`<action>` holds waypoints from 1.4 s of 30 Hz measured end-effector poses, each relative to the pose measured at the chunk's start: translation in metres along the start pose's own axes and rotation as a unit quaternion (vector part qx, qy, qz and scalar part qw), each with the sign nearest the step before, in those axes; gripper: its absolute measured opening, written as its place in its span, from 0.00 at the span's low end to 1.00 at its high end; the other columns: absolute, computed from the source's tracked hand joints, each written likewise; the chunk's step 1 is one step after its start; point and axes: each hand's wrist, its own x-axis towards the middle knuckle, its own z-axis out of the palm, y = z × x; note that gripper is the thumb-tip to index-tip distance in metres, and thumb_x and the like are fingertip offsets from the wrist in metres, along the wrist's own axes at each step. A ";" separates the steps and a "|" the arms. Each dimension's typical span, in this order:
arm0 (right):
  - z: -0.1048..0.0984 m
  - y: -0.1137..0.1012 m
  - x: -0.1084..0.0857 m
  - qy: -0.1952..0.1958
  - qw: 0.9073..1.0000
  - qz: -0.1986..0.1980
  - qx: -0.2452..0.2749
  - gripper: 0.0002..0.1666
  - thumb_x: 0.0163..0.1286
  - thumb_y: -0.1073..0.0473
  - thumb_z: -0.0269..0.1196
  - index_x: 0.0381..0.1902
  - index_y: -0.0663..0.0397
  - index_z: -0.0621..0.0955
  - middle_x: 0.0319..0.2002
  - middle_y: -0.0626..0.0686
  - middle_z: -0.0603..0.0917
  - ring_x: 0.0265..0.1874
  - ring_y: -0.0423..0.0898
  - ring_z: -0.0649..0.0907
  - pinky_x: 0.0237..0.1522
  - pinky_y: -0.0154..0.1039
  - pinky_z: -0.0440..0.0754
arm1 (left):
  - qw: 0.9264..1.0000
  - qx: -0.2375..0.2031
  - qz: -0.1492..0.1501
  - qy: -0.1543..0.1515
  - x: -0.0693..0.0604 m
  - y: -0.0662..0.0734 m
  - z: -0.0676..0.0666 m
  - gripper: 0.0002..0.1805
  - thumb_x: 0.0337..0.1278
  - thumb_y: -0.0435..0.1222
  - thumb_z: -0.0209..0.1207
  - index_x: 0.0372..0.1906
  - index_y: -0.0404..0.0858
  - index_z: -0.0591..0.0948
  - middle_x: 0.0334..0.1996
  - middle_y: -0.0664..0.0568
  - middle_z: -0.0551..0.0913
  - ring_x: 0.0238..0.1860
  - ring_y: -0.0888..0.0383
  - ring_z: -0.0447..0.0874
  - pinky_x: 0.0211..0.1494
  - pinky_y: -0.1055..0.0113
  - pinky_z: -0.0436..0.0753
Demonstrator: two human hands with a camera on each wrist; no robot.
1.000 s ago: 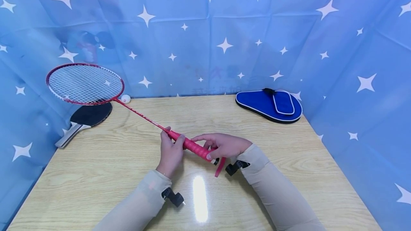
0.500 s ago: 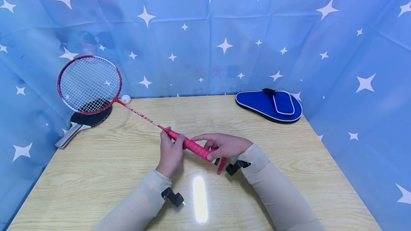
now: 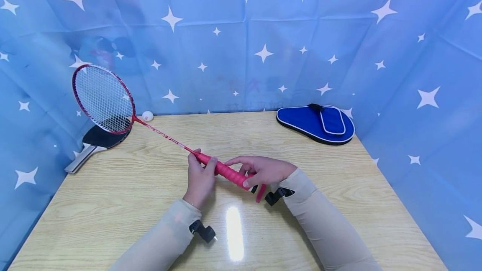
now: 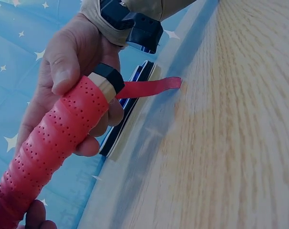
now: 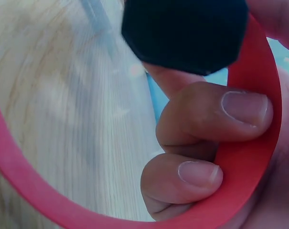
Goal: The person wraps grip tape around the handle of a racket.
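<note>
A red badminton racket (image 3: 162, 133) slants up to the left above the table, its strung head in the air over a table tennis bat. My left hand (image 3: 201, 179) holds it at the top of the pink-red handle. Perforated grip tape (image 4: 53, 138) winds round that handle in ridges. My right hand (image 3: 265, 170) has its thumb on the wrap near the butt. In the right wrist view, two fingers curl over the tape's loose length (image 5: 249, 157), which loops below the black butt cap (image 5: 185, 33). A pale strip shows beside the cap in the left wrist view.
On the table (image 3: 113, 212), a black table tennis bat (image 3: 103, 137) lies at the back left, with a white ball (image 3: 147, 116) near it. A blue bat case (image 3: 316, 124) lies at the back right. A starred blue curtain (image 3: 226, 53) hangs behind.
The racket has turned about its shaft, so its head stands steeper and looks narrower. The tape's loose end has shifted slightly up and right. Both hands stay nearly in place.
</note>
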 end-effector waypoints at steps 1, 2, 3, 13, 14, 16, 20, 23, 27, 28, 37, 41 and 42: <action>-0.001 0.000 0.000 -0.002 1.000 0.000 -0.002 0.45 0.69 0.65 0.70 0.77 0.25 0.69 0.57 0.62 0.84 0.46 0.60 0.86 0.33 0.64 0.90 | 1.000 -0.002 -0.001 0.000 0.000 0.000 0.000 0.35 0.76 0.33 0.55 0.76 0.29 0.53 0.56 0.35 0.73 0.39 0.51 0.83 0.42 0.68 0.87; -0.001 0.001 0.000 -0.001 1.000 -0.004 -0.011 0.45 0.69 0.64 0.70 0.77 0.25 0.69 0.57 0.61 0.85 0.45 0.59 0.86 0.33 0.61 0.91 | 1.000 -0.004 -0.003 0.002 0.000 0.000 0.000 0.34 0.76 0.33 0.55 0.76 0.29 0.53 0.56 0.35 0.73 0.39 0.52 0.83 0.41 0.68 0.87; -0.002 0.001 0.000 0.000 1.000 -0.007 -0.022 0.45 0.69 0.64 0.71 0.77 0.25 0.69 0.56 0.61 0.85 0.44 0.58 0.87 0.34 0.57 0.91 | 1.000 -0.005 -0.003 0.002 0.000 0.000 0.000 0.34 0.76 0.33 0.55 0.76 0.29 0.53 0.56 0.35 0.73 0.39 0.52 0.83 0.41 0.69 0.87; -0.003 0.001 0.003 0.017 0.997 -0.035 -0.073 0.45 0.67 0.65 0.73 0.77 0.34 0.70 0.49 0.56 0.86 0.34 0.50 0.86 0.34 0.41 0.82 | 1.000 0.006 0.005 0.002 0.000 0.000 0.000 0.34 0.77 0.36 0.58 0.74 0.29 0.54 0.55 0.34 0.73 0.37 0.54 0.84 0.43 0.66 0.88; -0.003 0.001 0.003 0.015 0.997 -0.035 -0.071 0.45 0.67 0.65 0.72 0.77 0.34 0.70 0.49 0.57 0.87 0.34 0.50 0.85 0.34 0.41 0.82 | 1.000 0.005 0.003 0.001 0.000 0.000 0.000 0.34 0.77 0.36 0.58 0.74 0.29 0.54 0.55 0.35 0.73 0.36 0.54 0.84 0.43 0.65 0.89; -0.003 0.001 0.003 0.010 0.997 -0.035 -0.072 0.45 0.68 0.65 0.71 0.78 0.32 0.69 0.48 0.60 0.87 0.34 0.49 0.84 0.34 0.40 0.80 | 1.000 0.003 0.001 0.001 0.000 0.000 0.000 0.34 0.77 0.35 0.57 0.75 0.28 0.54 0.55 0.35 0.73 0.36 0.54 0.84 0.44 0.65 0.89; -0.004 0.002 0.004 0.009 0.997 -0.037 -0.070 0.45 0.69 0.65 0.71 0.78 0.31 0.69 0.49 0.62 0.87 0.33 0.48 0.83 0.33 0.39 0.78 | 1.000 0.002 0.003 0.000 0.000 -0.001 0.000 0.34 0.77 0.36 0.57 0.75 0.28 0.54 0.55 0.35 0.73 0.36 0.54 0.83 0.43 0.65 0.88; -0.002 0.002 0.004 0.011 0.997 -0.045 -0.069 0.45 0.67 0.66 0.72 0.77 0.34 0.70 0.48 0.60 0.87 0.32 0.48 0.83 0.31 0.39 0.78 | 1.000 0.000 0.006 0.000 0.000 -0.001 0.000 0.35 0.76 0.35 0.58 0.74 0.28 0.54 0.55 0.35 0.73 0.38 0.52 0.84 0.43 0.67 0.88; -0.001 0.000 0.004 0.015 0.997 -0.041 -0.071 0.45 0.66 0.65 0.73 0.76 0.34 0.70 0.47 0.56 0.86 0.32 0.50 0.84 0.32 0.40 0.79 | 1.000 -0.002 0.009 0.007 0.000 0.000 0.001 0.34 0.75 0.34 0.59 0.73 0.27 0.55 0.55 0.34 0.73 0.39 0.52 0.86 0.41 0.70 0.88; -0.001 -0.001 0.003 0.018 0.996 -0.037 -0.074 0.45 0.66 0.64 0.74 0.76 0.33 0.70 0.47 0.55 0.86 0.34 0.50 0.85 0.33 0.40 0.80 | 1.000 -0.003 0.009 0.009 0.000 0.000 0.002 0.33 0.75 0.33 0.59 0.72 0.27 0.55 0.55 0.34 0.73 0.38 0.53 0.86 0.41 0.71 0.88; -0.005 0.001 0.000 0.023 0.996 -0.020 -0.082 0.42 0.70 0.61 0.71 0.76 0.26 0.71 0.51 0.53 0.86 0.41 0.55 0.89 0.41 0.43 0.83 | 1.000 -0.018 0.006 0.013 -0.001 0.002 0.004 0.31 0.74 0.30 0.56 0.72 0.26 0.55 0.53 0.33 0.75 0.36 0.56 0.85 0.39 0.73 0.87; -0.003 0.000 0.002 0.031 0.994 -0.018 -0.099 0.43 0.67 0.59 0.74 0.75 0.27 0.72 0.50 0.54 0.85 0.40 0.54 0.88 0.39 0.43 0.85 | 1.000 -0.020 0.008 0.009 0.000 0.002 0.003 0.32 0.74 0.31 0.58 0.72 0.27 0.55 0.55 0.33 0.74 0.40 0.53 0.86 0.41 0.73 0.88; -0.002 -0.001 0.002 0.032 0.994 -0.018 -0.102 0.43 0.66 0.59 0.75 0.75 0.28 0.72 0.49 0.54 0.85 0.40 0.54 0.88 0.39 0.43 0.85 | 1.000 -0.021 0.008 0.007 0.000 0.002 0.002 0.33 0.74 0.31 0.58 0.72 0.27 0.55 0.55 0.33 0.74 0.41 0.53 0.86 0.42 0.73 0.88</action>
